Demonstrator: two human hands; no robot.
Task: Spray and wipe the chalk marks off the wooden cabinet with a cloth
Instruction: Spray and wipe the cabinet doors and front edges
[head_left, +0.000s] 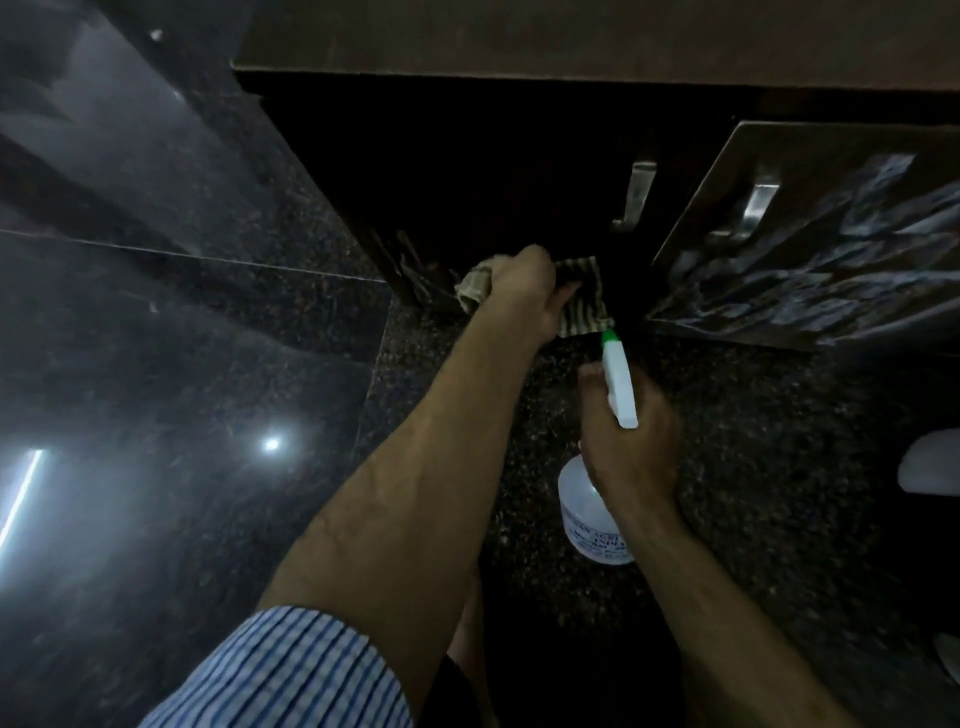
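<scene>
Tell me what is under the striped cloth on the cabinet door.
The left hand presses the striped cloth against the dark cabinet door. Whether chalk marks remain beneath it cannot be seen, since cloth and hand cover that spot.

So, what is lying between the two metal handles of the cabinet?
Head view: only dark wood, where the left door meets the open right door's edge, between the handles. Nothing hangs there.

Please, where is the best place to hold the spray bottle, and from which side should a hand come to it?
Probably the narrow neck just under the white trigger head, as the right hand grips the spray bottle now. Come from behind, opposite the green nozzle, so a finger can reach the trigger while the nozzle points at the cabinet.
</scene>
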